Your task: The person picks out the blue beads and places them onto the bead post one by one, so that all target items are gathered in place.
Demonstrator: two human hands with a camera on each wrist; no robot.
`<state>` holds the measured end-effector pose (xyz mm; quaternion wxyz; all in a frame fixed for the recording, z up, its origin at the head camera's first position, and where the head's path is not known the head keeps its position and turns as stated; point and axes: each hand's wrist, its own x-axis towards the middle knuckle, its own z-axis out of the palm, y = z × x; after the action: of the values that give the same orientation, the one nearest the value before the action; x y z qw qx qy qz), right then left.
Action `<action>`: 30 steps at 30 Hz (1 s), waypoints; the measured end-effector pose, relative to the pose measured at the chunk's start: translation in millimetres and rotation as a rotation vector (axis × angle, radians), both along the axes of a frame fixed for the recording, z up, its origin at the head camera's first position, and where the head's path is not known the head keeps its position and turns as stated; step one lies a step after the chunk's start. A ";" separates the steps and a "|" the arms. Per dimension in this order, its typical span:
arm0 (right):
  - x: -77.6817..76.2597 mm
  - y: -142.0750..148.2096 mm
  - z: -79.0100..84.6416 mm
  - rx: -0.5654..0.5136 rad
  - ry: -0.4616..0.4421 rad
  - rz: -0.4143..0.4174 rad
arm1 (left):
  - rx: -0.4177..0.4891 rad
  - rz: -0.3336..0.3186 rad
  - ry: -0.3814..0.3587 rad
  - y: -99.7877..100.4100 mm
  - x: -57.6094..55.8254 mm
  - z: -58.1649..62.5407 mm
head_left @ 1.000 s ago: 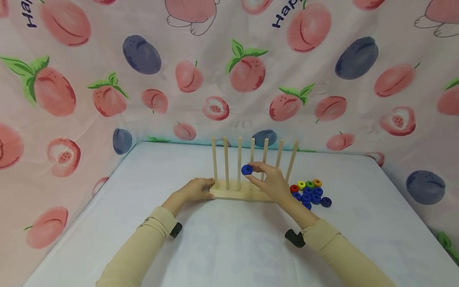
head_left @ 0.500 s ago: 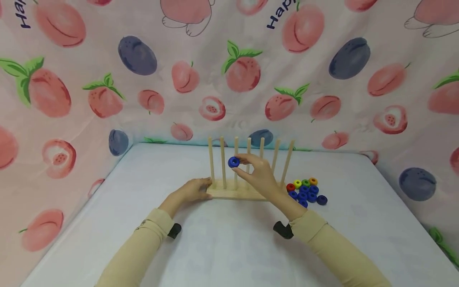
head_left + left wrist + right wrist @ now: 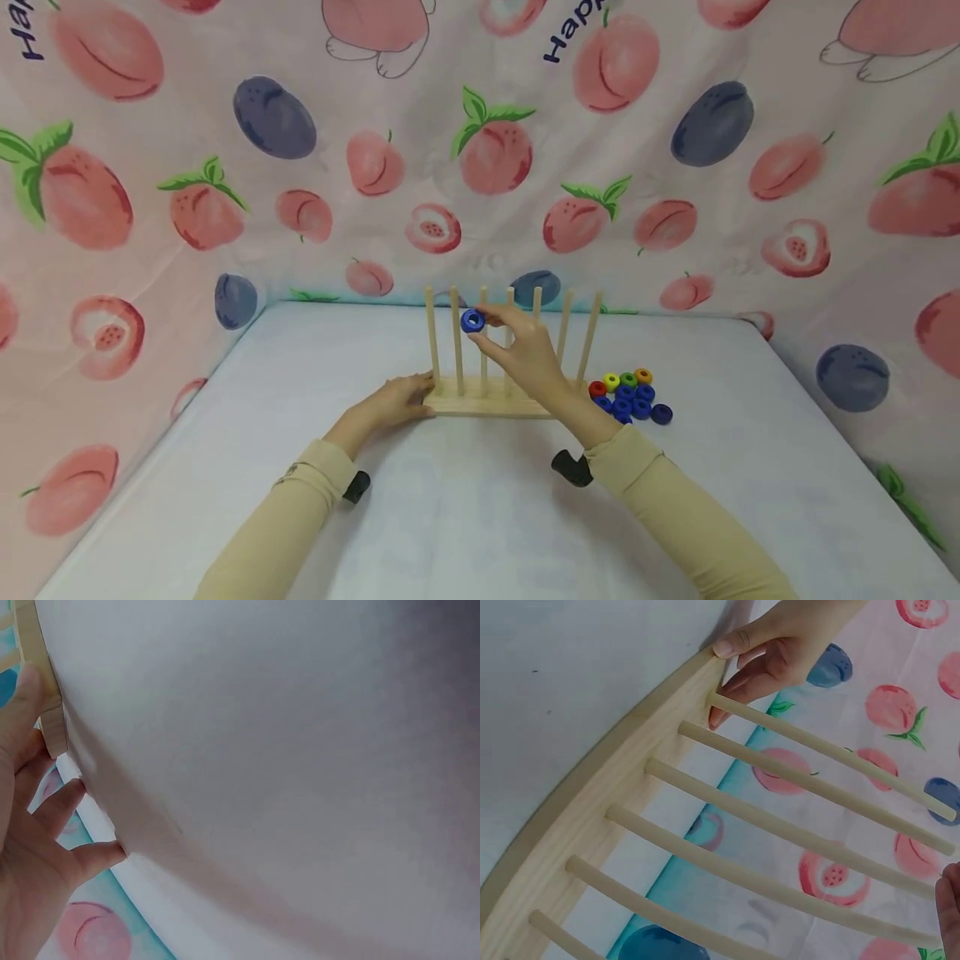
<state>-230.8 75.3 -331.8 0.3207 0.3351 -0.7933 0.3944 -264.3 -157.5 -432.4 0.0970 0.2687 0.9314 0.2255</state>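
A wooden stand with several upright pegs has its pale base [image 3: 487, 407] on the white table. My left hand [image 3: 393, 402] grips the left end of that base; in the left wrist view the thumb [image 3: 26, 694] presses one face with fingers behind. My right hand [image 3: 528, 354] pinches a blue ring [image 3: 467, 325] between thumb and fingertips. The ring is raised close to the tops of the left pegs, overlapping the space beside the second peg [image 3: 457, 350]. No rings show on the pegs. In the right wrist view, only the fingers [image 3: 949, 907] show at the edge and the ring is hidden.
Right of the stand lies a cluster of rings: a red ring [image 3: 595, 393], a yellow, a green, an orange and several blue ones. A darker blue ring [image 3: 667, 418] lies at its right edge. A fruit-print cloth [image 3: 337, 100] hangs behind the table.
My right hand has carried the blue ring left and upward, from near the middle pegs to beside the second peg. My left hand keeps its grip on the base. The head view has shifted slightly.
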 end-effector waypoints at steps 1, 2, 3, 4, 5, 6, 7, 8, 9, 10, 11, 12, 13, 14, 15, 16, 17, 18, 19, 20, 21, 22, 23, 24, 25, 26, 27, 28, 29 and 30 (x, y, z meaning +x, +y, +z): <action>-0.6 -0.2 2.4 0.003 0.004 -0.001 | 0.005 0.003 -0.003 0.5 -0.8 0.7; -1.0 -0.4 4.7 0.005 0.007 -0.002 | 0.008 0.003 -0.007 1.3 -1.4 1.2; -1.4 -0.4 7.0 0.007 0.007 -0.003 | 0.006 -0.002 -0.004 2.1 -2.3 1.3; -1.6 -0.5 9.3 0.008 0.004 -0.006 | 0.008 0.000 -0.010 3.0 -2.9 1.6; -1.8 -0.5 11.6 0.009 -0.001 -0.007 | 0.008 -0.001 -0.014 3.7 -3.5 1.6; -2.1 -0.6 13.6 0.013 -0.006 -0.009 | 0.009 -0.001 -0.020 4.4 -3.9 1.7; -2.3 -0.9 15.7 0.017 -0.008 -0.014 | 0.009 0.002 -0.026 5.0 -4.1 1.9; -2.8 -1.4 17.6 0.023 -0.010 -0.018 | 0.004 0.003 -0.027 5.3 -4.2 2.0; -3.2 -2.1 19.7 0.028 -0.012 -0.018 | -0.001 0.008 -0.027 5.3 -4.1 2.2; -4.1 -2.9 21.5 0.033 -0.013 -0.019 | 0.000 0.017 -0.036 5.1 -3.8 2.7; -4.8 -4.0 23.3 0.038 -0.012 -0.020 | -0.003 0.023 -0.039 5.0 -3.6 3.2; -5.7 -5.2 25.0 0.045 -0.008 -0.023 | -0.006 0.030 -0.044 4.8 -3.2 3.9; -6.6 -6.5 26.8 0.052 -0.001 -0.027 | -0.012 0.029 -0.040 4.5 -3.0 4.4; -7.9 -7.8 28.3 0.059 0.004 -0.030 | -0.018 0.029 -0.036 4.1 -2.8 4.9; -8.9 -9.0 29.9 0.064 0.009 -0.033 | -0.021 0.029 -0.033 3.7 -2.5 5.6; -10.3 -9.8 31.2 0.070 0.013 -0.036 | -0.019 0.030 -0.035 3.9 -2.5 6.0; -11.5 -10.6 32.5 0.077 0.017 -0.041 | -0.020 0.030 -0.034 4.0 -2.6 6.1; -12.6 -11.2 33.7 0.085 0.020 -0.045 | -0.018 0.029 -0.034 4.0 -2.6 6.3; -13.9 -11.8 34.9 0.091 0.021 -0.046 | -0.018 0.027 -0.032 3.8 -2.7 6.3; -15.2 -12.3 35.8 0.095 0.020 -0.045 | -0.015 0.033 -0.039 3.5 -2.7 6.5; -16.4 -12.8 36.7 0.100 0.018 -0.044 | -0.012 0.037 -0.045 3.3 -2.7 6.7; -17.6 -13.3 37.7 0.103 0.015 -0.039 | -0.009 0.044 -0.052 3.0 -2.7 6.9; -19.0 -13.8 38.4 0.106 0.009 -0.036 | -0.011 0.045 -0.053 2.7 -2.9 6.7; -20.0 -14.2 39.5 0.109 0.003 -0.031 | -0.011 0.048 -0.056 2.6 -2.9 6.9; -21.2 -14.4 40.3 0.110 -0.002 -0.026 | -0.011 0.051 -0.060 2.4 -2.9 7.1; -22.1 -14.6 41.1 0.111 -0.010 -0.019 | -0.011 0.055 -0.065 2.4 -3.1 7.2; -23.1 -14.7 42.1 0.113 -0.019 -0.013 | -0.011 0.057 -0.068 2.5 -3.1 7.5; -23.8 -14.6 43.1 0.116 -0.029 -0.011 | -0.013 0.057 -0.070 2.7 -3.2 7.9; -24.8 -14.4 44.1 0.120 -0.039 -0.007 | -0.015 0.057 -0.073 3.1 -3.3 8.2; -25.8 -14.1 45.2 0.124 -0.051 -0.001 | -0.016 0.057 -0.075 3.5 -3.2 8.8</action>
<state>-256.6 61.1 -286.6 0.2792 0.3436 -0.8243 0.3529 -267.5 -153.9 -423.6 0.1274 0.2328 0.9361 0.2306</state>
